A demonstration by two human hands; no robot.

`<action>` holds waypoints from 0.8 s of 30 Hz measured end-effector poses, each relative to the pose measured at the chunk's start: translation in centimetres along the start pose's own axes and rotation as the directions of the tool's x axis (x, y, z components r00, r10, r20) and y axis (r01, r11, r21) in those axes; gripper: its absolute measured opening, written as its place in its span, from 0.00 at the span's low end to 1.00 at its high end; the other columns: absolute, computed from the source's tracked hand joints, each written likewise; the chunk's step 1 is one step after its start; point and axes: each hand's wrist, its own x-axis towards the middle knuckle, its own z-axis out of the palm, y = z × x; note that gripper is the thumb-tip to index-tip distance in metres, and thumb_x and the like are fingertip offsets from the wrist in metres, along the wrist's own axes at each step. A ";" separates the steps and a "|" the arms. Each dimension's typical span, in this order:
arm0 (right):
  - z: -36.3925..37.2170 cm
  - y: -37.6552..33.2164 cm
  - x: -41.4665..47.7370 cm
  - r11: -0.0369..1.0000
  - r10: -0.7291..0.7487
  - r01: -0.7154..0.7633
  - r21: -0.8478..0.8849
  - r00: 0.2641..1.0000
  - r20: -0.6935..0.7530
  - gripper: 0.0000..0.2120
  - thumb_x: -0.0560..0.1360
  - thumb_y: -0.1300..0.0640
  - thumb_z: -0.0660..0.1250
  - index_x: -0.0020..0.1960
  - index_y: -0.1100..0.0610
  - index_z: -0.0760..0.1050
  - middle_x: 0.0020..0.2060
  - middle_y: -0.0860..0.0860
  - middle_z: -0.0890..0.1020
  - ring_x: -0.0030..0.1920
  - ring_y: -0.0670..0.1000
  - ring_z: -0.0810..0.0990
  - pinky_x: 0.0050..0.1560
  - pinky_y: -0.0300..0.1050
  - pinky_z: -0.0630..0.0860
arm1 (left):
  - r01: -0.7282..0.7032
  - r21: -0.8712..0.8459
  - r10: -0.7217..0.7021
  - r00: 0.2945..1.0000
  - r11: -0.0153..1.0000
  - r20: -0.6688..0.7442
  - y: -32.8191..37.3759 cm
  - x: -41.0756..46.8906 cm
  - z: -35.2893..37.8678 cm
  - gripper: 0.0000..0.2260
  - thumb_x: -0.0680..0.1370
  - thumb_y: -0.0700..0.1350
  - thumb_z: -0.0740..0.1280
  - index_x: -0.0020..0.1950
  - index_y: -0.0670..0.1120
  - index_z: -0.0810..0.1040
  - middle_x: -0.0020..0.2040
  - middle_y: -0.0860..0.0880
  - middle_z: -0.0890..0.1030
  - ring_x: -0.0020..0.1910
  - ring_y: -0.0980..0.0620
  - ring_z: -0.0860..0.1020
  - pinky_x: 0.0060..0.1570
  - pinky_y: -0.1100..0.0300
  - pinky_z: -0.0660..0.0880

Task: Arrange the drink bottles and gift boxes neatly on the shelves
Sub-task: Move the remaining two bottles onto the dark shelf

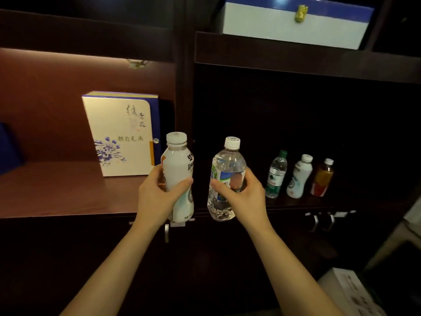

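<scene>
My left hand [157, 195] grips a white milky drink bottle [178, 165] upright in front of the shelf divider. My right hand [246, 195] holds a clear water bottle [227, 160] with a white cap, also upright. Both bottles hang in the air before the shelf edge. On the dark right shelf stand three bottles in a row: a green-capped water bottle [276, 175], a white drink bottle [299, 177] and an amber tea bottle [322, 179]. A cream gift box [118, 135] with blue flowers stands on the lit left shelf. A white and blue gift box [293, 26] sits on the upper right shelf.
The left shelf board [57, 190] has bare wood in front of the cream box, and a blue object [9, 149] shows at its far left edge. Cabinet door handles [319, 221] sit below the right shelf. A pale carton [350, 293] lies at the lower right.
</scene>
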 end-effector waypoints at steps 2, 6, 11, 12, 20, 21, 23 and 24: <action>-1.2 0.8 0.4 1.000 0.012 -0.012 -0.010 1.000 -0.025 0.22 0.68 0.41 0.78 0.60 0.41 0.78 0.50 0.41 0.86 0.52 0.42 0.85 0.55 0.49 0.82 | 0.001 -0.013 -0.001 0.999 1.000 0.032 -0.2 0.3 1.6 0.33 0.65 0.65 0.75 0.66 0.54 0.75 0.59 0.56 0.82 0.52 0.61 0.81 0.50 0.58 0.80; -3.1 3.0 1.5 0.999 0.030 -0.032 -0.044 0.998 -0.057 0.23 0.67 0.39 0.78 0.60 0.40 0.77 0.50 0.39 0.85 0.52 0.40 0.84 0.54 0.46 0.81 | 0.002 -0.044 0.001 0.997 0.999 0.072 -0.9 1.3 4.5 0.30 0.68 0.59 0.77 0.67 0.53 0.75 0.59 0.57 0.81 0.53 0.63 0.80 0.48 0.66 0.78; -4.9 6.9 3.8 0.996 0.065 -0.068 -0.052 0.996 -0.056 0.26 0.66 0.39 0.79 0.61 0.42 0.77 0.49 0.37 0.85 0.51 0.38 0.84 0.51 0.37 0.80 | 0.019 -0.049 -0.015 0.996 0.999 0.090 -2.1 2.9 8.3 0.30 0.67 0.61 0.76 0.66 0.54 0.75 0.58 0.58 0.81 0.54 0.63 0.80 0.46 0.68 0.77; -5.3 7.8 4.4 0.996 0.073 -0.075 -0.051 0.996 -0.050 0.26 0.66 0.40 0.79 0.62 0.42 0.77 0.49 0.37 0.85 0.51 0.38 0.84 0.49 0.34 0.80 | 0.022 -0.044 -0.018 0.996 0.999 0.089 -2.4 3.2 9.1 0.29 0.67 0.61 0.76 0.66 0.54 0.75 0.58 0.58 0.81 0.54 0.62 0.80 0.47 0.67 0.77; -7.9 15.7 9.7 0.987 0.162 -0.162 0.000 0.987 0.004 0.31 0.65 0.44 0.81 0.66 0.44 0.75 0.51 0.36 0.84 0.52 0.37 0.83 0.48 0.30 0.78 | 0.095 0.007 -0.095 0.991 0.995 0.089 -6.2 5.8 16.1 0.27 0.68 0.58 0.77 0.64 0.54 0.76 0.53 0.61 0.83 0.52 0.64 0.81 0.44 0.69 0.78; -8.2 16.7 10.3 0.985 0.172 -0.172 0.002 0.985 0.011 0.32 0.65 0.44 0.81 0.66 0.44 0.75 0.51 0.36 0.84 0.52 0.38 0.83 0.48 0.31 0.79 | 0.107 0.008 -0.107 0.990 0.994 0.088 -6.8 6.1 17.0 0.27 0.68 0.58 0.77 0.64 0.54 0.76 0.53 0.61 0.83 0.52 0.64 0.81 0.44 0.70 0.78; -8.7 18.9 11.5 0.980 0.198 -0.199 0.014 0.980 0.029 0.33 0.64 0.43 0.81 0.67 0.42 0.75 0.51 0.37 0.84 0.52 0.38 0.83 0.49 0.34 0.80 | 0.132 0.012 -0.133 0.988 0.991 0.084 -8.1 6.5 18.7 0.27 0.68 0.58 0.77 0.64 0.55 0.76 0.54 0.64 0.82 0.53 0.64 0.81 0.45 0.71 0.77; -8.9 19.8 11.8 0.977 0.211 -0.211 0.019 0.977 0.035 0.33 0.64 0.43 0.81 0.67 0.42 0.74 0.51 0.37 0.84 0.52 0.38 0.83 0.49 0.34 0.80 | 0.147 0.012 -0.147 0.986 0.989 0.080 -8.6 6.6 19.3 0.27 0.67 0.59 0.77 0.64 0.56 0.75 0.55 0.65 0.82 0.53 0.65 0.80 0.46 0.71 0.77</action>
